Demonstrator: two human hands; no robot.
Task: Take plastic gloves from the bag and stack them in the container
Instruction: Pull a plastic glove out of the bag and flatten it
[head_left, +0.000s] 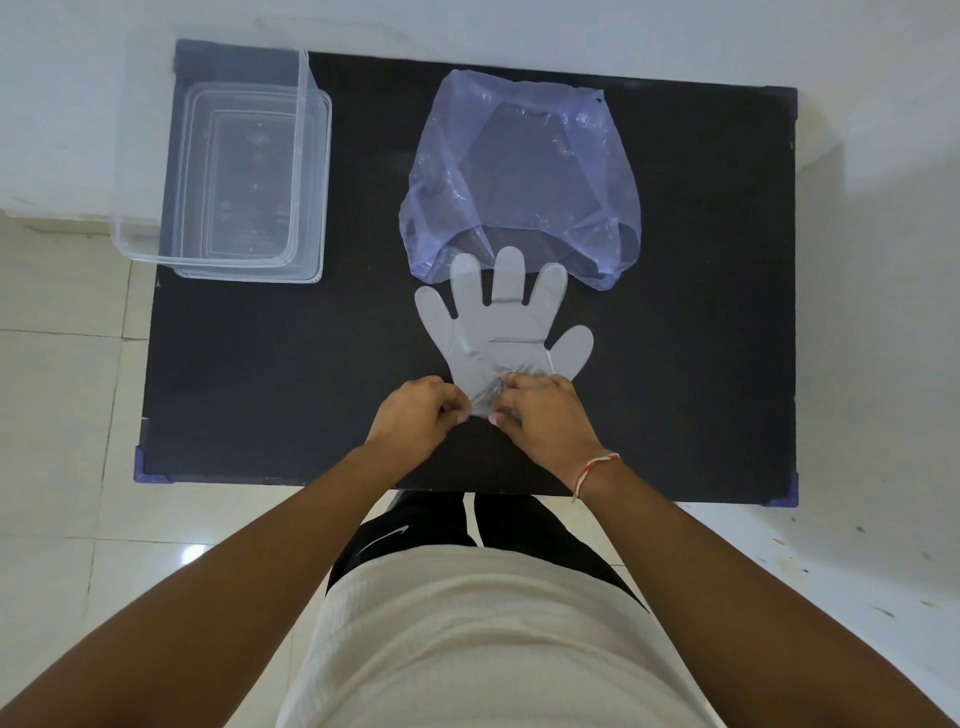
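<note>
A clear plastic glove (501, 332) lies flat on the black table (260, 364), fingers spread and pointing toward the bag. Its fingertips overlap the mouth of the pale blue plastic bag (519, 166) at the table's middle back. My left hand (415, 415) and my right hand (543, 415) both pinch the crumpled cuff end of the glove, close together near the table's front. The clear rectangular container (234, 171) stands at the back left corner, with nothing visible inside it.
The container overhangs the table's left edge a little. A white wall runs behind the table and pale floor tiles (67, 415) surround it. My torso stands against the table's front edge.
</note>
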